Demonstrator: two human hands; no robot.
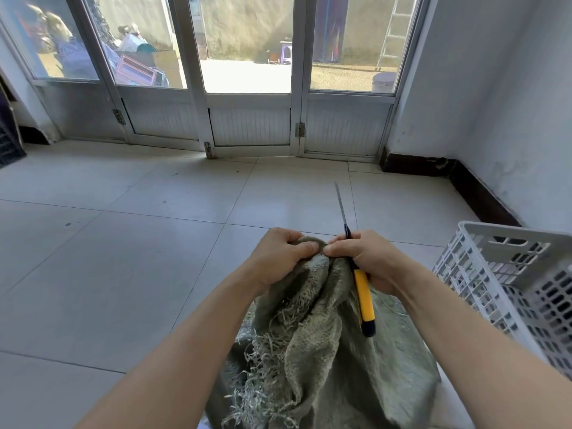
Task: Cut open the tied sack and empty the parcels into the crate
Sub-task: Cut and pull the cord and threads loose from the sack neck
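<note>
Head view: the left grip (278, 255) is curled tight round the bunched neck of the sack (312, 351), fingers folded over the gathered cloth. Touching it on the other side of the bunch, the right grip (368, 261) is wrapped round a utility knife (363, 295), with thumb and forefinger pressed against the same fold of sacking. The knife's yellow and black handle slants down out of the palm over the cloth, and its long thin blade (342, 205) points up and away, clear of the fabric.

The sack is grey-green woven cloth, held up at the neck and drooping in loose folds between both forearms, with a frayed edge (266, 376) hanging on its left. It sits on the tiled floor (123, 274). A white perforated crate (507, 239) stands just beside it, toward the floor's right edge by the wall. Glazed doors (247, 119) line the floor's far edge.
</note>
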